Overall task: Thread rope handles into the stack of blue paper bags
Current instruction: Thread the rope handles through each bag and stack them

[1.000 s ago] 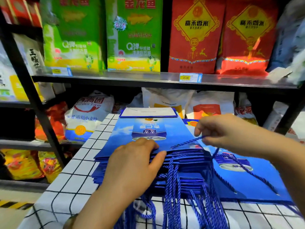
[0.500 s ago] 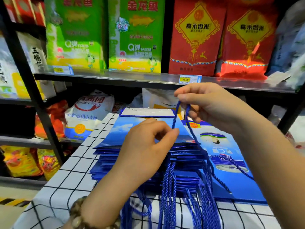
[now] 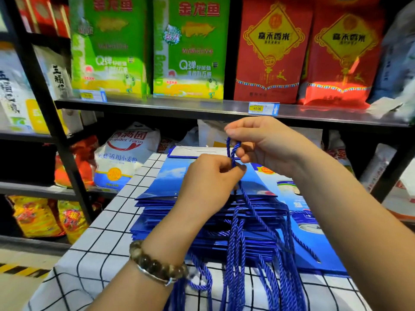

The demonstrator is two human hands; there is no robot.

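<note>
1. The rope (image 3: 232, 153) is up off the stack (image 3: 170, 176), doubled into a short loop between the two hands. Its long axis runs nearly upright, and its tail drops down and nearward to the top bag
2. The left hand (image 3: 206, 185) is the lower and nearer one. Its thumb and forefinger are curled in and pinch the rope just below the loop, with the wrist raised over the middle of the stack
3. The right hand (image 3: 267, 144) is above and a little farther off. Its fingers are bent round the top of the loop, with the forearm coming in from the right
4. I judge a knot is being formed, so the next pull should follow the rope's line, away from the bag
5. The stack lies flat on the table (image 3: 96, 250), and the handles (image 3: 235, 272) already fitted hang over its near edge
</note>
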